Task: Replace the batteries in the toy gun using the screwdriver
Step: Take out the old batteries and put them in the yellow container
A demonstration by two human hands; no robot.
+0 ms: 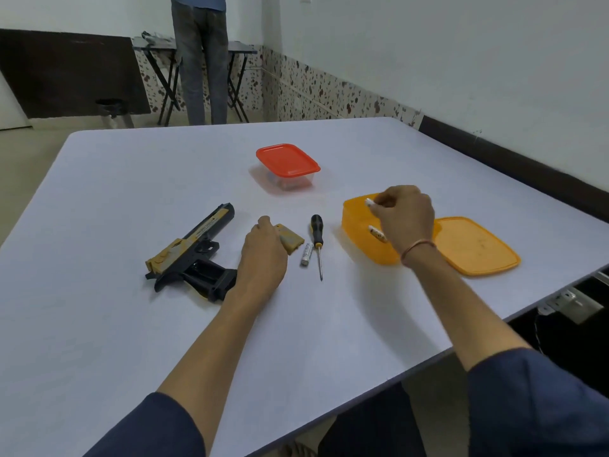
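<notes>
The black and tan toy gun lies on its side at the left of the table, its grip cavity uncovered. My left hand rests on the tan battery cover just right of the gun. A loose battery lies beside the cover, and the black-handled screwdriver lies to its right, tip toward me. My right hand hovers over the open orange box, pinching a white battery. Another battery lies in the box under my hand.
The orange lid lies right of the box near the table's right edge. A clear container with a red lid stands farther back. A person stands by a folding table at the far wall.
</notes>
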